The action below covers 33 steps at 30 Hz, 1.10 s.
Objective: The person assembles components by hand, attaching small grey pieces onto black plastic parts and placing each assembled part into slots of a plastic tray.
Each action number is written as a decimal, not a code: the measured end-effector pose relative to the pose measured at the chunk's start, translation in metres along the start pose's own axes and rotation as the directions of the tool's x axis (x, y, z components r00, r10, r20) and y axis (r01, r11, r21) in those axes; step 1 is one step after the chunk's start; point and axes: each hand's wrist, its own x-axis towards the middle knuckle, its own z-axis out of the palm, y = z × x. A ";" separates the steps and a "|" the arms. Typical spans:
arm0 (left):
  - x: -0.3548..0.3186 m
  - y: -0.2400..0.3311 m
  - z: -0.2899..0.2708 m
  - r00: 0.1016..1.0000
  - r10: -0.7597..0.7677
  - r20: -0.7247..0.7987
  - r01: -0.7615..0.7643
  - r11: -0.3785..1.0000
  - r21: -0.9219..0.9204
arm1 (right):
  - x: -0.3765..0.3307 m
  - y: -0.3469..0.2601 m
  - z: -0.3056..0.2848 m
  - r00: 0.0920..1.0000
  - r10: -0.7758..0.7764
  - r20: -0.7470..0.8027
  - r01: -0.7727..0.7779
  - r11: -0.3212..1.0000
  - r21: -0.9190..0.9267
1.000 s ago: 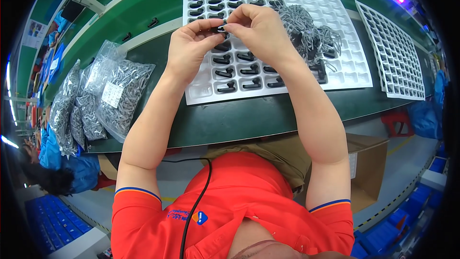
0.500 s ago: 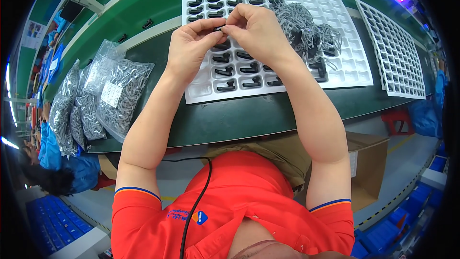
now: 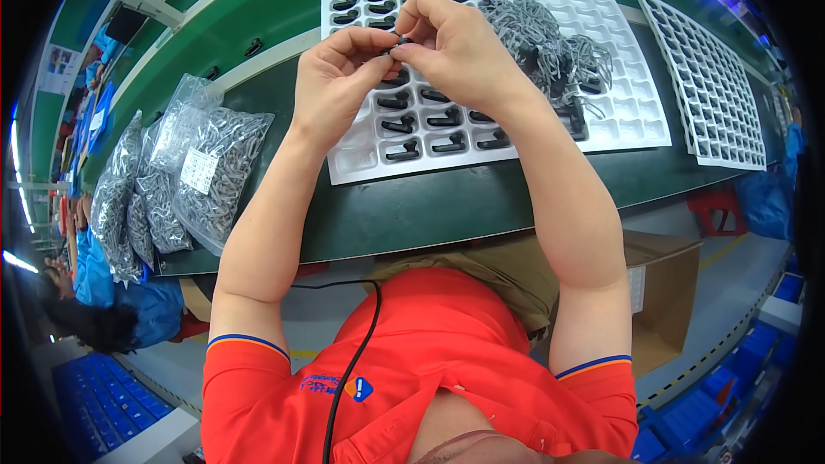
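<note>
My left hand (image 3: pixel 339 82) and my right hand (image 3: pixel 455 51) meet fingertip to fingertip above a white moulded tray (image 3: pixel 348 167). Between them they pinch a small black piece (image 3: pixel 401 40), mostly covered by the fingers; it resembles the black earpieces (image 3: pixel 400 125) lying in the tray's pockets. Each of these has a rounded head and a short stem. Beside my right hand, a tangled heap of thin grey loops (image 3: pixel 528 39) lies on the tray, with some black parts among it.
Clear plastic bags of grey pieces (image 3: pixel 219 180) stand at the table's left. A second white tray (image 3: pixel 709 77) lies at the right. Loose black pieces (image 3: pixel 253 47) rest on the green ledge behind. A cardboard box (image 3: pixel 666 301) is below the table, and a person in blue (image 3: pixel 150 309) sits at far left.
Both hands have shifted slightly, the right one a little up and left. They still pinch the small black piece, which shows a bit more between the fingertips.
</note>
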 end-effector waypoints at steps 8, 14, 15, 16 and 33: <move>0.027 -0.016 -0.054 0.931 0.263 -0.252 -0.055 0.786 0.616 | 0.002 0.000 -0.033 0.983 -0.119 -0.138 0.078 0.959 -0.271; 0.046 -0.043 -0.105 0.882 0.194 -0.429 0.228 0.621 0.750 | -0.002 -0.001 -0.048 1.000 0.017 -0.017 -0.024 0.845 -0.534; 0.048 -0.046 -0.108 0.883 0.210 -0.420 0.249 0.548 0.798 | -0.003 -0.002 -0.049 1.000 0.018 -0.016 -0.024 0.845 -0.535; 0.049 -0.048 -0.110 0.883 0.226 -0.411 0.270 0.470 0.840 | -0.005 -0.004 -0.050 0.999 0.043 0.023 -0.023 0.829 -0.559; 0.025 0.004 -0.048 0.897 0.442 -0.003 -0.234 0.480 0.845 | -0.013 -0.031 -0.050 0.917 0.361 0.169 -0.095 0.608 -0.788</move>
